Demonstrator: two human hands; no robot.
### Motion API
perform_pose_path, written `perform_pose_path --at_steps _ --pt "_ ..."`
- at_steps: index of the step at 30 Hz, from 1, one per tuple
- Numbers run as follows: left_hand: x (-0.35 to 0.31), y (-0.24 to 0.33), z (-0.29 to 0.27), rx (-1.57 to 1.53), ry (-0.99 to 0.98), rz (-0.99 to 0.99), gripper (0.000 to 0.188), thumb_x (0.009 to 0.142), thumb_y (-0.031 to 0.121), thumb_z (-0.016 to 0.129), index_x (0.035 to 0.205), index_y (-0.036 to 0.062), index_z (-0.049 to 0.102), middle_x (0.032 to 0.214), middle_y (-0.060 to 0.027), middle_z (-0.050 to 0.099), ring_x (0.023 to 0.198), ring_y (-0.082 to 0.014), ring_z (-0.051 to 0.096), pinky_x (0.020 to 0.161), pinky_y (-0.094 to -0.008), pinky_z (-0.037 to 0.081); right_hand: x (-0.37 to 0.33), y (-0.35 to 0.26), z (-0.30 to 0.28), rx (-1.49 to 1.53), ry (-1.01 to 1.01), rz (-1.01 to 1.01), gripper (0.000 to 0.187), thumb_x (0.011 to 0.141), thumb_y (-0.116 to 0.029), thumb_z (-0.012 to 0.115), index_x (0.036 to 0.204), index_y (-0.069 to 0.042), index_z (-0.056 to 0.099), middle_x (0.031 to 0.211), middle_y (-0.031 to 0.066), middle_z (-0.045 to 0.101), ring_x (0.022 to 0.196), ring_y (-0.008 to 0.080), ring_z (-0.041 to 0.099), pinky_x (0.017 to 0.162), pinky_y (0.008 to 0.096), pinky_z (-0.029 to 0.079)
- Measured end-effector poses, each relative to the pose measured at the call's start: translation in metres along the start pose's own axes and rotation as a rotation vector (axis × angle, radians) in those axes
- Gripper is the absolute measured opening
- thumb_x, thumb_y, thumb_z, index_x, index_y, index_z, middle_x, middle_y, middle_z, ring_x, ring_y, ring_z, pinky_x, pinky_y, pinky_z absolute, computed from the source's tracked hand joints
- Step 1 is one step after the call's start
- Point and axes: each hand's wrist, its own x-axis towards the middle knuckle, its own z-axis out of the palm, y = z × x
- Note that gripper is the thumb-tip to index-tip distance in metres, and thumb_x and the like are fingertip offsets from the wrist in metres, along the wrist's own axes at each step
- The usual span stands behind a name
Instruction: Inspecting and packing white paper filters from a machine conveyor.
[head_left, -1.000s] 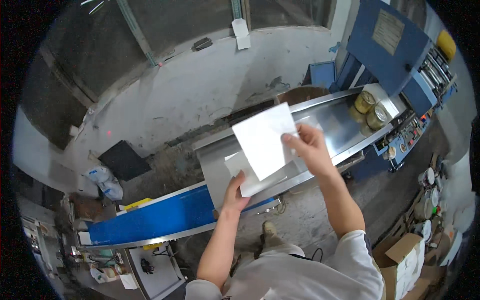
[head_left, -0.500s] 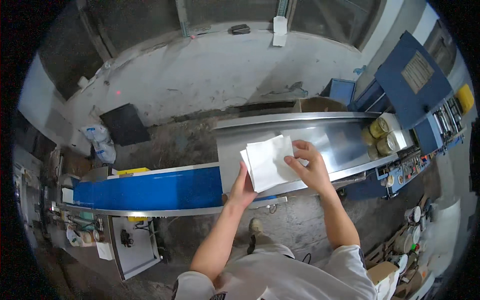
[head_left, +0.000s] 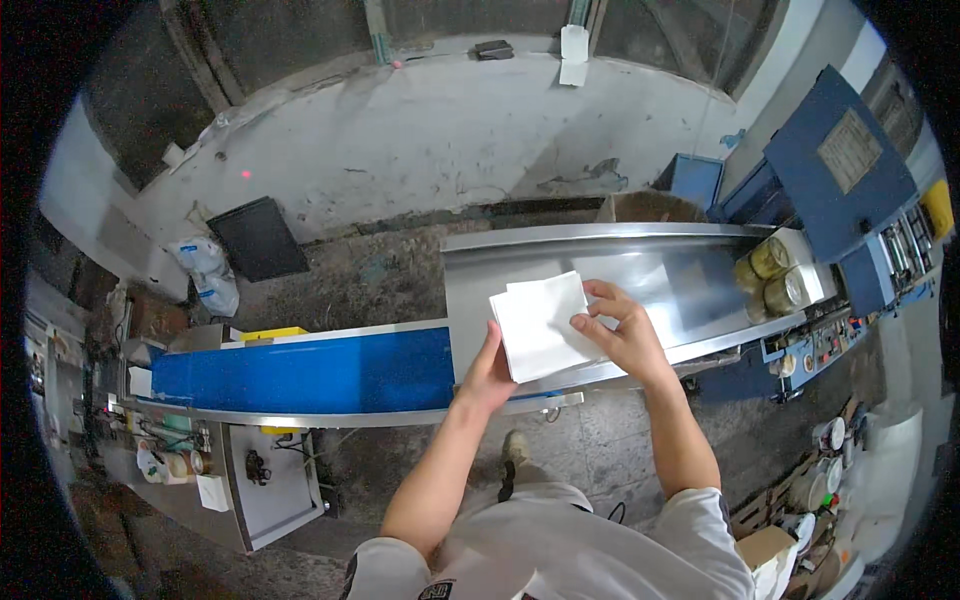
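Observation:
A small stack of white sheets (head_left: 546, 325), like paper, is held up above the stainless steel table (head_left: 690, 275). My left hand (head_left: 487, 376) grips its lower left edge, the thumb lying along the side and the other fingers hidden underneath. At the stack's right edge is my right hand (head_left: 632, 335), its thumb and curled fingers closing on the sheets. The sheets are slightly out of line with each other, with one corner jutting out at the upper left.
A blue conveyor belt (head_left: 300, 376) joins the table on the left. Two glass jars (head_left: 783, 292) stand at the table's right end, beside a blue machine with an open door (head_left: 838, 165). A cardboard box (head_left: 655, 208) sits behind the table.
The sheets lie more evenly on each other, with less fanning at the left edge. Both hands keep hold of the stack. The whole view has shifted slightly.

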Motion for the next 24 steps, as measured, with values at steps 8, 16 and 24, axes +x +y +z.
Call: perform_pose_path --at_steps 8,16,24 --pt "0.004 0.0 -0.002 -0.035 -0.007 -0.042 0.079 0.089 0.058 0.054 0.144 0.0066 0.034 0.142 -0.0101 0.045 0.131 -0.025 0.043 0.109 -0.0419 0.035 0.003 0.007 0.003 0.029 0.012 0.028 0.03 0.082 -0.026 0.074 0.088 0.004 0.069 0.123 0.0177 0.059 0.111 0.0306 0.059 0.088 0.038 0.048" --pt "0.002 -0.003 -0.013 0.019 -0.017 -0.027 0.088 0.08 0.061 0.064 0.143 0.0055 0.035 0.14 -0.0106 0.046 0.129 -0.0255 0.044 0.107 -0.0415 0.037 0.0 0.004 0.005 0.079 0.014 0.073 0.028 0.083 -0.024 0.073 0.087 0.004 0.069 0.122 0.0195 0.058 0.11 0.0315 0.059 0.089 0.0381 0.048" --pt "-0.004 -0.004 -0.018 0.016 -0.012 -0.002 0.083 0.079 0.045 0.075 0.14 0.0034 0.037 0.137 -0.0139 0.049 0.128 -0.0302 0.046 0.109 -0.0474 0.035 -0.004 0.008 0.009 0.077 -0.013 0.056 0.028 0.086 -0.025 0.071 0.092 0.003 0.067 0.124 0.0203 0.057 0.111 0.0302 0.059 0.09 0.0375 0.048"
